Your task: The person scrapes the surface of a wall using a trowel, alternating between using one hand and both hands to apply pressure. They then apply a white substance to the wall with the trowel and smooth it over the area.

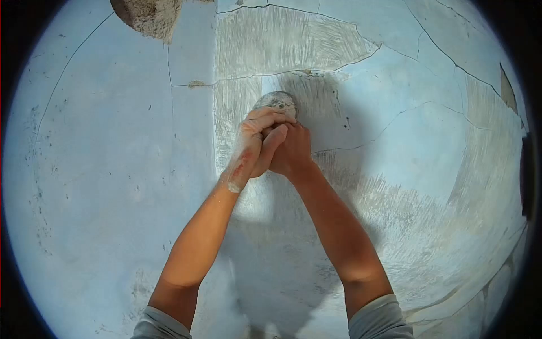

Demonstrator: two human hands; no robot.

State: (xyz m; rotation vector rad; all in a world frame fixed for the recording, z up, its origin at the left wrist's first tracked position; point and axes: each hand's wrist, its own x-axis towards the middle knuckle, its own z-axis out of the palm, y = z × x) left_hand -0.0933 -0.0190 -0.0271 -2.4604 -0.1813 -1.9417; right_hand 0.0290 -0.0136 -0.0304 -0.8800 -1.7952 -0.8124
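A dusty grey, round-ended tool [278,100] sticks out above my two joined hands, against the light blue painted wall [152,152]. Its lower part is hidden in my grip, so its exact kind cannot be made out. White dust coats my left hand [255,134], which is closed with its fingers laid over the other hand; reddish marks show near the wrist. Folded into a fist, my right hand [294,148] grips from the right side. Both forearms reach up from the bottom of the view.
Scraped, scratched patches [282,39] show pale plaster above the hands, with more scraping at lower right [406,214]. Cracks [372,138] run through the paint. A rough brown hole [149,17] opens at the top left. A dark edge [527,175] stands at the far right.
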